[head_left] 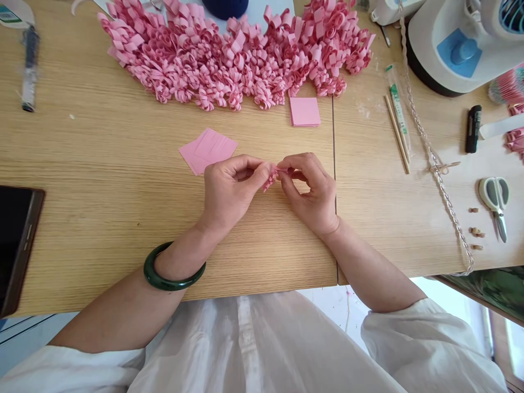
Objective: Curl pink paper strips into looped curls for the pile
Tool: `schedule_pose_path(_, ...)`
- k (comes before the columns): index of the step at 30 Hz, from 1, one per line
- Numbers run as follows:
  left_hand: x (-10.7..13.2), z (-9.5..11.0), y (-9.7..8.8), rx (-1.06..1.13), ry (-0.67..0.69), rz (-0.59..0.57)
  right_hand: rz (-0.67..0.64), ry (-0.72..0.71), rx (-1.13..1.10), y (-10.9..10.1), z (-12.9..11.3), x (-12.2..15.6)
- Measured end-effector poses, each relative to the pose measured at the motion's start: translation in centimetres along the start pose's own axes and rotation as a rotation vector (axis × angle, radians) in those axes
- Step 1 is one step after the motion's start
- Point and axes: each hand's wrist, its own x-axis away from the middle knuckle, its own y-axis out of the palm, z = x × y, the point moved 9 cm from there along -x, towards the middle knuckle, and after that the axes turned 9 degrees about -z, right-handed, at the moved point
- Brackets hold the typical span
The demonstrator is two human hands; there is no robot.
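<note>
Between my two hands is a small pink paper piece with curled strips (pixel 269 181), mostly hidden by fingers. My left hand (pixel 231 188), with a green bangle (pixel 152 266) on its wrist, pinches it between thumb and index finger. From the other side, my right hand (pixel 311 188) pinches a pink strip of it between thumb and fingertips. Just beyond the left hand, several pink paper squares (pixel 204 146) lie fanned out on the table. A neat stack of pink squares (pixel 305 111) sits farther back. Behind these spreads a large heap of curled pink paper pieces (pixel 229 60).
A phone or tablet (pixel 14 245) lies at the left edge, a pen (pixel 29 71) behind it. On the right are wooden sticks (pixel 397 134), a braided cord (pixel 426 139), a black marker (pixel 473 129), scissors (pixel 495 199) and a white appliance (pixel 446 43). A seam (pixel 334 147) crosses the table (pixel 102 218).
</note>
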Motion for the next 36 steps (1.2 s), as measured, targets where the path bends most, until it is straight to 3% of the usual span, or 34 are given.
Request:
schedule_pose_path(12, 0.0, 0.9, 0.0, -0.099, 0.032, -0.017, 0.033, 0.184, -0.218, 0.1, 2.4, 0.4)
schedule_pose_path(19, 0.5, 2.0, 0.6, -0.216, 0.209, -0.072, 0.024, 0.287, -0.318, 0.4, 2.0, 0.3)
schedule_pose_path(31, 0.3, 2.0, 0.9, -0.271, 0.183, -0.11, 0.027, 0.21, -0.23, -0.2, 1.0, 0.2)
schedule_pose_path(36, 0.3, 1.0, 1.1, -0.127, 0.086, -0.125, 0.049, 0.26, -0.282, -0.2, 1.7, 0.3)
